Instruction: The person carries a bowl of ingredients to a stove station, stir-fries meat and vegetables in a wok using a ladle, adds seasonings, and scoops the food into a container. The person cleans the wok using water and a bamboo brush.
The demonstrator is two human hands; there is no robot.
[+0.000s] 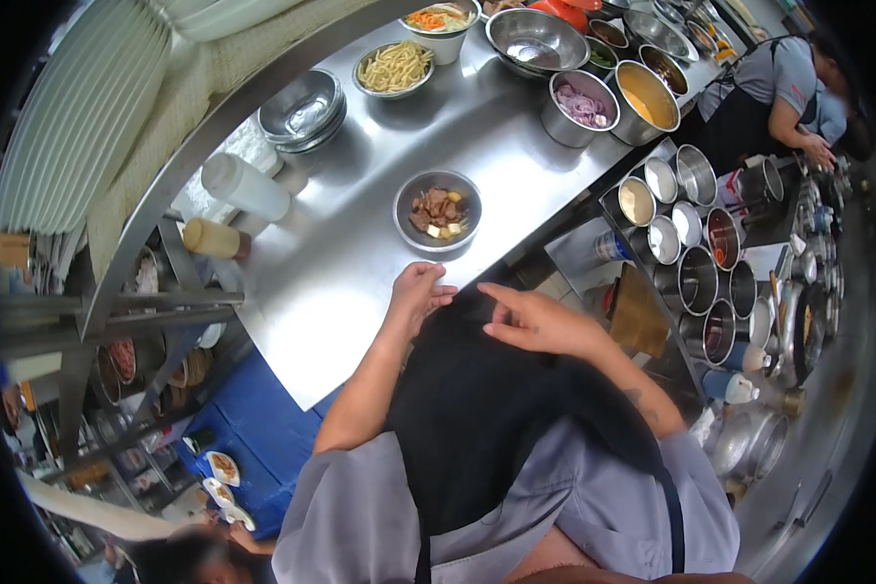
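Note:
A metal bowl [400,225] stands on the steel counter in front of me, holding browned meat chunks [436,206] and a few pale yellow cubes. Just below its near edge is my left hand [421,296], fingers loosely bent and a little apart, with nothing visible in them. My right hand [540,321] hovers beyond the counter's near edge, before my black apron. Its index finger points toward my left hand, the thumb is apart, and the other fingers are curled. Neither hand touches the bowl.
Stacked metal bowls [303,109], squeeze bottles [244,185] and a bowl of fries [394,69] stand on the counter [321,282]. Farther right are pots of sliced onion [581,104] and orange sauce [645,95]. A rack of metal containers [697,277] is right; a co-worker [774,88] works beyond.

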